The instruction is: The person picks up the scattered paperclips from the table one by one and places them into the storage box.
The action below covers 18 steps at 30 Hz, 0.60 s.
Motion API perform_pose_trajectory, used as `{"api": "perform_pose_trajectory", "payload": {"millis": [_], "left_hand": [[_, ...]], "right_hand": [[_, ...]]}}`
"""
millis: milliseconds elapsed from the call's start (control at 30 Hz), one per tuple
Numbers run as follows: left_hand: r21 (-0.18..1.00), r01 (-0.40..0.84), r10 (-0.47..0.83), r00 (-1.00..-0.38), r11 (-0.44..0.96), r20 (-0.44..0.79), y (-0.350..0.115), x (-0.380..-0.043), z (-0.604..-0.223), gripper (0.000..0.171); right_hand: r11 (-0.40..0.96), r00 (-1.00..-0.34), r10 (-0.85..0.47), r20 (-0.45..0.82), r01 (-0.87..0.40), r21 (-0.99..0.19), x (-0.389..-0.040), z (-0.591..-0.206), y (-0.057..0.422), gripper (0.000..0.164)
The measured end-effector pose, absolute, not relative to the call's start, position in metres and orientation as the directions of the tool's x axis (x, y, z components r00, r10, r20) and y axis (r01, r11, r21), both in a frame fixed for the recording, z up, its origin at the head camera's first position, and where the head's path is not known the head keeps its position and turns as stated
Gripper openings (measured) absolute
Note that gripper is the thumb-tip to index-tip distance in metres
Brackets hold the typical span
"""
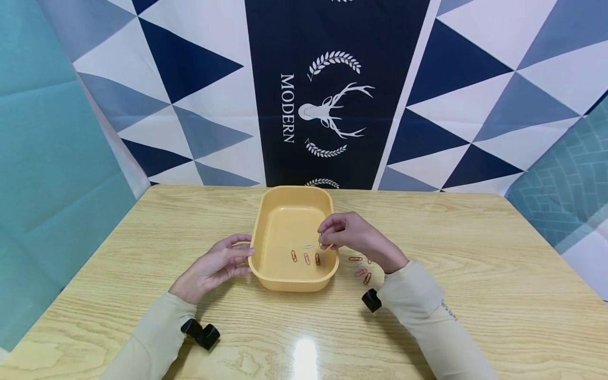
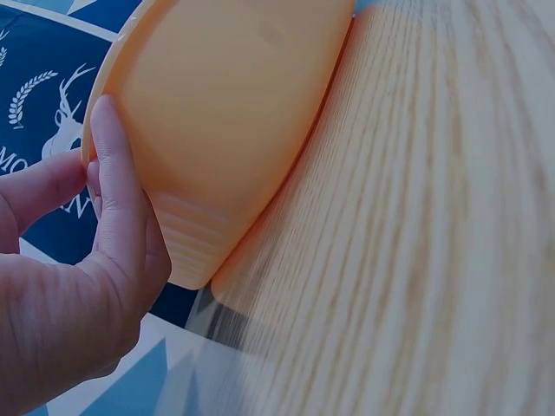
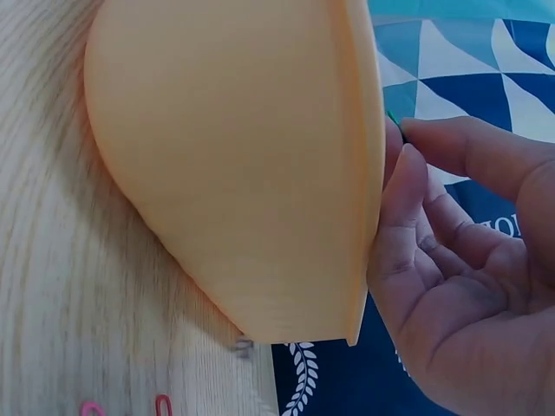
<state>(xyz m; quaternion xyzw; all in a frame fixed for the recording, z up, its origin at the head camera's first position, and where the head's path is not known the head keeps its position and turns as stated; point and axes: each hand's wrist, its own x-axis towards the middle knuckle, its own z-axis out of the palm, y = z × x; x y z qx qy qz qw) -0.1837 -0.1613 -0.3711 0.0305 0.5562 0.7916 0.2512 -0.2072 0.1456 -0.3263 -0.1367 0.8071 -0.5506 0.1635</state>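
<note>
A yellow plastic basin (image 1: 294, 285) stands on the table, with several paper clips inside, among them a pink clip (image 1: 306, 258) and a white clip (image 1: 309, 246). At its left rim, my left hand (image 1: 220, 264) holds the edge between thumb and fingers; in the left wrist view a fingertip (image 2: 106, 108) lies against the outer wall. My right hand (image 1: 349, 235) is over the right rim, pinching a small paper clip between thumb and forefinger. A green bit of that clip (image 3: 393, 118) shows in the right wrist view; the rest is hidden by the fingers.
Loose paper clips lie on the wooden table (image 1: 475, 274) right of the basin, including a red clip (image 1: 355, 258) and a brown clip (image 1: 368, 278), partly below my right wrist. A patterned cloth (image 1: 199, 105) hangs behind the table's far edge.
</note>
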Motion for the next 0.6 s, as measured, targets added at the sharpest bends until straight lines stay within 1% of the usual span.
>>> {"api": "perform_pose_trajectory", "payload": {"millis": [333,600], "left_hand": [[0.892,-0.363,0.439,-0.870,-0.269,-0.222,-0.1605,-0.1848,-0.3721,0.041],[0.892,-0.363,0.435,-0.872,-0.271,-0.223,-0.1598,-0.1854,-0.3721,0.039]], "right_hand": [[0.387,-0.925,-0.357,-0.131,-0.019,-0.922,-0.2060,-0.3241,0.1426,0.017],[0.399,-0.930,-0.342,-0.133,-0.016,-0.917,-0.2064,-0.3247,0.1411,0.015]]}}
